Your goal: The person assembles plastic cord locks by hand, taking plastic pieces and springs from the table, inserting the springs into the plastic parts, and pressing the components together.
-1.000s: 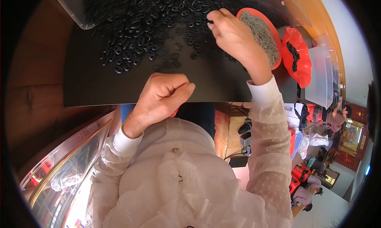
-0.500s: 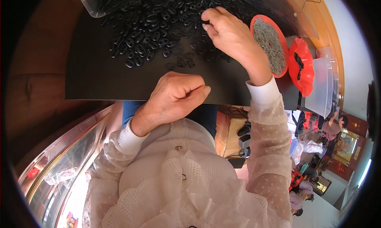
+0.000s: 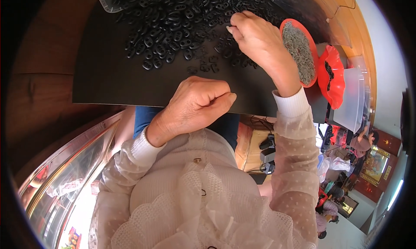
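My left hand (image 3: 195,102) is curled closed above the table's near edge, thumb laid along the bent index finger; whatever is inside it is hidden. Farther right, my right hand (image 3: 260,39) reaches over the right part of a big pile of black oval two-hole cord locks (image 3: 173,26). Its thumb and index finger are drawn together over the pile, and I cannot make out what is between them. Several smaller black open-framed parts (image 3: 208,66) lie on the dark table (image 3: 117,86) just beyond my left hand.
A red dish (image 3: 313,54) heaped with tiny grey pieces (image 3: 299,54) stands right of my right wrist. Beside it are a wavy-rimmed red bowl (image 3: 338,82) with black bits and a clear plastic container (image 3: 349,101). Another clear container (image 3: 106,2) sits far left. People are in the background right.
The view has shifted slightly. A black piece that showed between my right thumb and index finger can no longer be made out. My left hand stays closed in nearly the same place.
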### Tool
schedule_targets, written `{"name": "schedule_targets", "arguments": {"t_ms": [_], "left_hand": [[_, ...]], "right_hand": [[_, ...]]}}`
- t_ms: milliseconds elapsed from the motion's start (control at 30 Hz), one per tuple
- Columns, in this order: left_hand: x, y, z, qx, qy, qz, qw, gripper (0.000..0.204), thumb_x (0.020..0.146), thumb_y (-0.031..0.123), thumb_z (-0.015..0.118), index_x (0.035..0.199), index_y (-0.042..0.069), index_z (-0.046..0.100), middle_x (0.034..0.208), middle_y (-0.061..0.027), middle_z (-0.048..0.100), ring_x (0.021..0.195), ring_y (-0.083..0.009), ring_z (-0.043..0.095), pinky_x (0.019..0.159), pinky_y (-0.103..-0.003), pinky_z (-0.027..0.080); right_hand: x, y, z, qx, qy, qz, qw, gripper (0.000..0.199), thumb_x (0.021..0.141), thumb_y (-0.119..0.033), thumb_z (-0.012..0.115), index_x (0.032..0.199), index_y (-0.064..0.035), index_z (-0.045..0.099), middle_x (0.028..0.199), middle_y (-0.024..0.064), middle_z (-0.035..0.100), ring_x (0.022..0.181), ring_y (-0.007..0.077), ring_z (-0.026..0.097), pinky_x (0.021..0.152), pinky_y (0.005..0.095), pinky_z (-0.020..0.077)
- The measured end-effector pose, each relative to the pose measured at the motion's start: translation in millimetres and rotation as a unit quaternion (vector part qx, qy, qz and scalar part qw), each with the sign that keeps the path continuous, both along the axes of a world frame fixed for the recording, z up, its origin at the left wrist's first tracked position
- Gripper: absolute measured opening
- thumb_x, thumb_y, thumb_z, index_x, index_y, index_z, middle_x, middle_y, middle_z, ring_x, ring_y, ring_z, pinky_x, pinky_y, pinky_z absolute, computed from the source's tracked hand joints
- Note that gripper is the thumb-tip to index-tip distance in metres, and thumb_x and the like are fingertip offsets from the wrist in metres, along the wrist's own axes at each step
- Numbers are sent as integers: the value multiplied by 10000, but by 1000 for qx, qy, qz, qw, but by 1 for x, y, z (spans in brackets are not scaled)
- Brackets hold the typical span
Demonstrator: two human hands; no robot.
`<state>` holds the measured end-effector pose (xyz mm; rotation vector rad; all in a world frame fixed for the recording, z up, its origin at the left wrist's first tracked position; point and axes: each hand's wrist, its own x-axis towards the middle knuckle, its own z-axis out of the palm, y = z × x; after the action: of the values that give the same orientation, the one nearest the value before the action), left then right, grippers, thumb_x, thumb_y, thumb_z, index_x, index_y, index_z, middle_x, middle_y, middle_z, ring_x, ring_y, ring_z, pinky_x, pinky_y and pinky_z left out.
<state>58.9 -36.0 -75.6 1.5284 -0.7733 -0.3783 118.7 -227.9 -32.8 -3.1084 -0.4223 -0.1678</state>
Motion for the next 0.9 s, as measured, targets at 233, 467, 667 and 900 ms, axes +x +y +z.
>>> {"name": "schedule_targets", "arguments": {"t_ms": [233, 467, 667, 900], "left_hand": [[0, -1, -3, -9, -10, 1, 1000, 249, 865, 15, 583, 647, -8, 465, 550, -36, 444, 479, -85, 403, 436, -281, 324], [1, 1, -2, -1, -44, 6, 999, 237, 861, 12, 585, 651, -9, 478, 555, -48, 458, 469, -106, 419, 437, -286, 332], [0, -2, -6, -12, -50, 8, 999, 227, 863, 14, 585, 659, -8, 488, 559, -50, 462, 470, -112, 418, 439, -289, 333], [0, 0, -5, -10, -57, 10, 998, 242, 870, 19, 579, 654, -5, 472, 561, -44, 460, 480, -104, 414, 442, -289, 328]], "right_hand": [[-24, -10, 0, 161, 42, 47, 985, 92, 840, -43, 604, 930, -54, 592, 880, 123, 577, 786, 351, 592, 650, 418, 462], [-34, -6, 5, 60, 65, 29, 996, 96, 833, -40, 607, 923, -38, 573, 889, 110, 566, 771, 346, 591, 634, 405, 465], [-29, 3, -1, 110, 3, 95, 989, 40, 800, -37, 574, 819, -24, 541, 856, 112, 577, 716, 336, 622, 576, 432, 498], [-26, 6, -4, -10, -25, 101, 994, 63, 742, -19, 599, 783, 2, 556, 816, 123, 585, 682, 325, 650, 557, 399, 524]]}}
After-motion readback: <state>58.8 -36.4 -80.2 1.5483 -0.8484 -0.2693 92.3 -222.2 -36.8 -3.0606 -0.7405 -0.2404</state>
